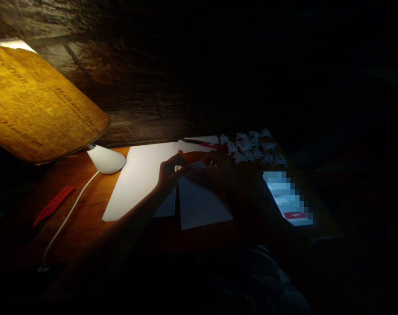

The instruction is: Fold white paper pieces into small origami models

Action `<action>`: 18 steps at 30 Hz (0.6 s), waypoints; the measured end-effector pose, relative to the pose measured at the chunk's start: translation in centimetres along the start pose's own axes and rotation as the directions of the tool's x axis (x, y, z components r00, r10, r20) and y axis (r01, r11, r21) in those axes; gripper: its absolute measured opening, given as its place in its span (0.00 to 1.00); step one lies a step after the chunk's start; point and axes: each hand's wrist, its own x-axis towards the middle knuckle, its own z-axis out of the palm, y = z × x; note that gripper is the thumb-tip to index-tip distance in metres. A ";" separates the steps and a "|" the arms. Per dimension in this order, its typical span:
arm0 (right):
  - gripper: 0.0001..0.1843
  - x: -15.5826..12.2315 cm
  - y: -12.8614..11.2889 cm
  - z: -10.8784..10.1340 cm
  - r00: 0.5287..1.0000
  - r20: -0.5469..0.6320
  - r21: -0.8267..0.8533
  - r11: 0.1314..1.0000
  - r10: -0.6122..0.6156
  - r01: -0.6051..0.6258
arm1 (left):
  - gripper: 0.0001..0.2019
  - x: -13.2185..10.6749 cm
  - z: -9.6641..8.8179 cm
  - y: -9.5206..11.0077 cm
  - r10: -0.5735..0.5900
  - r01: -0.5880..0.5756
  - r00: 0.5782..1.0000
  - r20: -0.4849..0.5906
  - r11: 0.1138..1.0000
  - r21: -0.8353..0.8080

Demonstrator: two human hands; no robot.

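Observation:
In dim lamplight my left hand (170, 171) and my right hand (218, 168) meet at the top edge of a white paper sheet (202, 205) on a wooden table (87, 205). Both hands have their fingers pinched on that upper edge, the thumbs and fingertips close together. A larger white sheet (139, 179) lies flat to the left, partly under my left forearm. Behind my right hand sits a heap of several small folded white paper pieces (256, 148).
A white lamp base (106, 159) with a yellow printed shade (37, 107) stands at the left, its white cord (70, 214) trailing forward. A red ruler (53, 205) lies left. A red-handled tool (210, 144) lies at the back. A lit phone screen (289, 199) is at right.

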 end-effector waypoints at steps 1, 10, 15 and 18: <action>0.05 0.0 0.0 -0.1 1.000 0.006 -0.032 0.999 -0.022 0.022 | 0.10 0.0 0.0 0.0 0.008 -0.008 1.000 0.005 1.000 -0.004; 0.05 -0.3 -0.1 -0.2 0.980 0.151 -0.316 0.933 -0.127 0.169 | 0.06 0.0 0.0 0.6 0.182 -0.213 0.973 0.139 0.943 0.255; 0.03 -0.1 -0.2 -0.3 0.972 0.192 -0.346 0.917 -0.136 0.197 | 0.07 -0.1 -0.1 0.3 0.206 -0.227 0.972 0.114 0.948 0.225; 0.04 0.0 -0.1 -0.4 0.976 0.180 -0.350 0.920 -0.119 0.177 | 0.05 -0.1 0.0 0.3 0.186 -0.199 0.979 0.082 0.960 0.196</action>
